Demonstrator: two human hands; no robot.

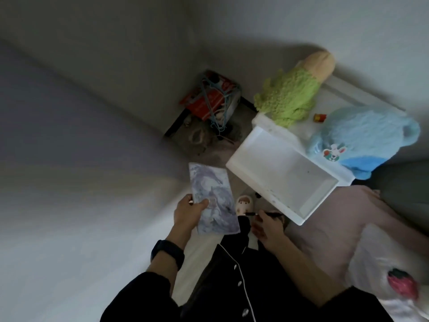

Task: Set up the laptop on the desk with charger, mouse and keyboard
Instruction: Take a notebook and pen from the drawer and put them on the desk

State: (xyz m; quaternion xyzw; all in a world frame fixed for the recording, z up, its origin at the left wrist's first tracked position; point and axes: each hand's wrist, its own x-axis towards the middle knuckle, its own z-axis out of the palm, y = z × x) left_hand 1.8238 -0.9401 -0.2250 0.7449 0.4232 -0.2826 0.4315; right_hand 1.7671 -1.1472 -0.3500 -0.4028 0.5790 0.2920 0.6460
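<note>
My left hand grips the lower left edge of a flat, marbled purple-and-white booklet or pad, held out over the floor. My right hand is low beside it, and a thin black pen lies across its fingertips, apparently pinched. Just beyond the right hand, an open white drawer sticks out with nothing visible inside. No laptop, charger, mouse or keyboard appears in this view.
A green-and-yellow plush and a blue plush sit on the white cabinet top. A red box tangled with hangers stands in the floor corner. A pale surface fills the left, and pink bedding the right.
</note>
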